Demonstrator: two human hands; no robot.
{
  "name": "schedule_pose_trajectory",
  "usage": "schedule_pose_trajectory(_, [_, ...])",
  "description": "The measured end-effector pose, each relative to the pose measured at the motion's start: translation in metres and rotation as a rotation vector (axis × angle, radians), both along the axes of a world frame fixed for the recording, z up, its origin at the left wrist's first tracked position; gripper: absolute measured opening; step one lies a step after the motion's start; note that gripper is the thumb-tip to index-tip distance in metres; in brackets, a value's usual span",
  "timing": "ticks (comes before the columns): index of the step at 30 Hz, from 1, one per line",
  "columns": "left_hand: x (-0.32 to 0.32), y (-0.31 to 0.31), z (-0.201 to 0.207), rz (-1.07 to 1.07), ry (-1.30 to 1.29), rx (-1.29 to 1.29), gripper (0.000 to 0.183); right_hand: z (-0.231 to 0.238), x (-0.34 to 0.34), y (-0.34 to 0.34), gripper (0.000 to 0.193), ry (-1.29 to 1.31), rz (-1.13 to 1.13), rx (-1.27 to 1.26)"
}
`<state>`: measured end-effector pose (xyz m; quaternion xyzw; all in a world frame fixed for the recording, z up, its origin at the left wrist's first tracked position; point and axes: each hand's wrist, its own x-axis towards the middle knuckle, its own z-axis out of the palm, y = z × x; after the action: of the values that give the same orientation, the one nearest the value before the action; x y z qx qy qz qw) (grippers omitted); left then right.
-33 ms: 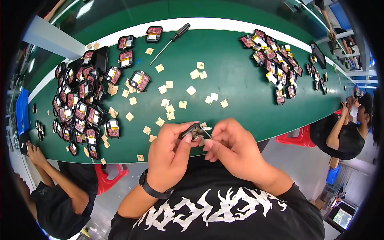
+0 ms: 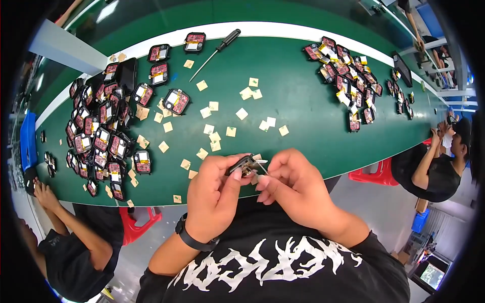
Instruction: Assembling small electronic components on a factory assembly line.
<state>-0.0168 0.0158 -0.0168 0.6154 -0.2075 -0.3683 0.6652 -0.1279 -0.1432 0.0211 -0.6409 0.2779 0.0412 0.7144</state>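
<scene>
My left hand (image 2: 214, 199) is closed around the edge of a small black device housing (image 2: 240, 164), tilted so that its inner parts face right. Thumb and fingertips of my right hand (image 2: 299, 189) pinch a thin, pale, stick-like piece (image 2: 261, 168) against the housing's open side. What kind of piece it is I cannot make out, as my fingers cover part of it. Both hands are just above the near edge of the green table (image 2: 303, 146). Small square tan stickers (image 2: 215, 146) lie scattered beyond my hands.
At left is a heap of black housings with red circuit boards (image 2: 101, 136). More housings with batteries (image 2: 348, 76) are piled at far right. A black-handled screwdriver (image 2: 227, 40) lies at the back. Co-workers sit on both sides, near red stools (image 2: 139, 227).
</scene>
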Motion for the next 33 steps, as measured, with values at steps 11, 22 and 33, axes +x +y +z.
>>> schedule_pose_trajectory(11, [-0.004, 0.003, -0.006, 0.063, -0.027, -0.063, 0.018, -0.001, 0.008, 0.008, 0.03, 0.11, -0.262, 0.47])
schedule_pose_trajectory(22, [0.005, 0.004, 0.004, 0.052, 0.183, -0.051, 0.016, -0.006, 0.009, 0.014, 0.03, 0.051, -0.283, 0.287])
schedule_pose_trajectory(33, [0.005, -0.001, 0.011, 0.073, 0.294, -0.048, 0.032, -0.016, 0.007, 0.001, 0.029, -0.159, -0.14, -0.167])
